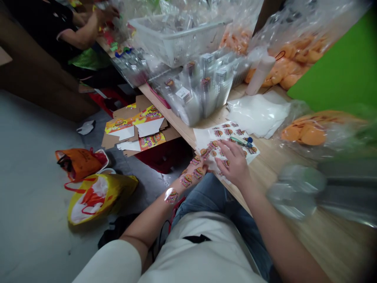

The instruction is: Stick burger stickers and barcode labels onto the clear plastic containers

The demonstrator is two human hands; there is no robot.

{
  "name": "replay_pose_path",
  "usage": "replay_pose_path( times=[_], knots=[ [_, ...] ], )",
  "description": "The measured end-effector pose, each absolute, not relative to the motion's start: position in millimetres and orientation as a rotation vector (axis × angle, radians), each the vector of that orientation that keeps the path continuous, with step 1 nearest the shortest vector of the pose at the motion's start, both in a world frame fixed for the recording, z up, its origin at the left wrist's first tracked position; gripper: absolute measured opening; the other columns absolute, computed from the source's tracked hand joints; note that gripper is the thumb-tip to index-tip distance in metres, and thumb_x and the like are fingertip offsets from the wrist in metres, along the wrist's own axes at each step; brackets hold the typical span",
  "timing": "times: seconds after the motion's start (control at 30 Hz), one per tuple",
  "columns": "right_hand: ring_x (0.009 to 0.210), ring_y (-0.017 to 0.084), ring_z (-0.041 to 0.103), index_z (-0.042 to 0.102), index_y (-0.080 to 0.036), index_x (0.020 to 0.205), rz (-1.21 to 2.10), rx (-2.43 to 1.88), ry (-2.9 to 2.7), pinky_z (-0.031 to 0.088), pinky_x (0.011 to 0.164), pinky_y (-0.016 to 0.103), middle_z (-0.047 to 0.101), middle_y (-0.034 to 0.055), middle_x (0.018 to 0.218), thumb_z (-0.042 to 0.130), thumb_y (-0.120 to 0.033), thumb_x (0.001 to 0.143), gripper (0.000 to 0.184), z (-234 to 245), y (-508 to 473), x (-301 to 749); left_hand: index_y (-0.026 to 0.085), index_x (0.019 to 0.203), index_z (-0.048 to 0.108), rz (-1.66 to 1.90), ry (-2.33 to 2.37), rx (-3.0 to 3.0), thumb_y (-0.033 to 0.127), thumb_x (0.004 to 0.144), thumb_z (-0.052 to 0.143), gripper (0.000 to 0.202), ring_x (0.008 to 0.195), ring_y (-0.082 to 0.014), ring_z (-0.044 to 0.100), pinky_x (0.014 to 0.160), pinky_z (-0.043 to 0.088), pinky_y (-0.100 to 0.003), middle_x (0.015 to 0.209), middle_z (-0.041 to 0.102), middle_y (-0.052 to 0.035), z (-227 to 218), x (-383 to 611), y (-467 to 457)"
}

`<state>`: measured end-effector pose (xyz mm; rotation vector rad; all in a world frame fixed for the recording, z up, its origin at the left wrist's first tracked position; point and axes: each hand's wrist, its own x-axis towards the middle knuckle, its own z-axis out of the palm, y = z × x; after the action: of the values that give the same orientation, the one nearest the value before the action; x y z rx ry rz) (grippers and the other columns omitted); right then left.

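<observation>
A concrete floor (35, 165) lies to the left of a long wooden desk (330, 243), with a green panel (335, 67) at its far side. On the floor are a flattened cardboard box printed with burgers (135, 125), a yellow plastic bag (100, 198) and an orange bag (79, 163). At the upper left, a co-worker's hands (107, 13) work among the packets at the far end of the desk. The desk carries a white plastic basket (179, 39), clear bags of orange toys (288, 59), clear packets with burger labels (200, 90) and folded white sheets (259, 114).

A burger sticker sheet (224, 143) lies on the desk's edge. The right hand (232, 163) rests on it, fingers (225, 147) spread. The left hand (194, 169) is just beside it, its fingers (204, 167) close together at the sheet's edge; any pinch cannot be told. Burger stickers (186, 180) dot the back of that hand and forearm.
</observation>
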<state>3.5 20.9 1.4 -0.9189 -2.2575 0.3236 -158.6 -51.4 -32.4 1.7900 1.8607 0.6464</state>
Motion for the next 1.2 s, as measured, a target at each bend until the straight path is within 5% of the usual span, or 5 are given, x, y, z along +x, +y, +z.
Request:
replay_pose_path(
  times=[0.23, 0.7, 0.9, 1.07, 1.2],
  knots=[
    [0.090, 0.021, 0.055, 0.063, -0.020, 0.101, 0.723, -1.166, -2.059, 0.044, 0.082, 0.037, 0.062, 0.0073, 0.093, 0.048, -0.030, 0.084, 0.024, -30.2, 8.9, -2.3, 0.012, 0.128, 0.037, 0.914, 1.982, 1.529, 0.039, 0.079, 0.054, 0.058, 0.117, -0.0272, 0.047, 0.098, 0.040, -0.041, 0.124, 0.051, -0.0148, -35.9, -158.1, -43.4],
    [0.084, 0.020, 0.054, 0.069, -0.022, 0.089, 0.903, -1.194, -2.044, 0.042, 0.077, 0.035, 0.063, 0.0058, 0.083, 0.052, -0.033, 0.082, 0.021, -41.6, 31.7, -18.2, 0.013, 0.106, 0.049, 0.863, 2.036, 1.430, 0.029, 0.077, 0.056, 0.034, 0.105, -0.0245, 0.055, 0.088, 0.045, -0.038, 0.106, 0.058, -0.0131, -44.2, -157.0, -36.3],
    [0.077, 0.017, 0.059, 0.069, -0.021, 0.082, 1.019, -1.268, -1.896, 0.045, 0.070, 0.030, 0.066, 0.0026, 0.079, 0.050, -0.041, 0.081, 0.028, -41.6, 43.0, -18.5, 0.012, 0.122, 0.041, 0.939, 2.032, 1.520, 0.028, 0.078, 0.055, 0.049, 0.117, -0.0277, 0.047, 0.098, 0.039, -0.041, 0.122, 0.051, -0.0173, -46.4, -159.3, -35.7],
    [0.057, 0.014, 0.054, 0.064, -0.014, 0.098, 1.000, -1.368, -1.726, 0.042, 0.054, 0.027, 0.064, 0.0030, 0.069, 0.032, -0.051, 0.086, 0.051, -34.8, 52.0, -12.2, 0.010, 0.129, 0.037, 0.889, 2.149, 1.506, 0.029, 0.077, 0.053, 0.057, 0.122, -0.0342, 0.042, 0.098, 0.036, -0.051, 0.126, 0.047, -0.0209, -43.6, -164.8, -46.5],
    [0.075, 0.017, 0.057, 0.067, -0.019, 0.088, 1.017, -1.221, -1.825, 0.045, 0.068, 0.029, 0.066, 0.0043, 0.082, 0.058, -0.046, 0.074, 0.032, -24.4, 41.0, -19.0, 0.013, 0.129, 0.038, 0.888, 2.152, 1.549, 0.030, 0.079, 0.051, 0.054, 0.120, -0.0310, 0.044, 0.100, 0.035, -0.048, 0.124, 0.050, -0.0181, -37.8, -166.2, -51.7]
  ],
)
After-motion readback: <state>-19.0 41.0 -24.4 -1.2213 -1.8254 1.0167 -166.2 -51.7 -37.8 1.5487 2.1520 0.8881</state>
